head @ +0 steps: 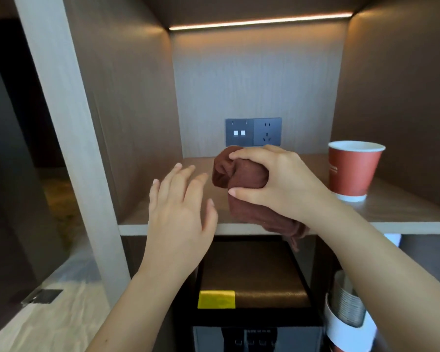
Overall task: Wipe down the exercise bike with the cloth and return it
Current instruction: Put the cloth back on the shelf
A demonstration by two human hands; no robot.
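Red paper cup (352,171) on the shelf (404,212), grey socket panel (253,132) behind, yellow-labelled box (254,288) below

Two bare forearms, left hand (181,207) and right hand (277,184) likewise bare, fingers (249,154) with short rounded nails.

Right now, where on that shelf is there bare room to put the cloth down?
The shelf is bare on its left, between the side wall and the brown cloth, under the open left hand. Another bare strip runs below the socket panel. The right is crowded: the right hand grips the cloth beside the red paper cup.
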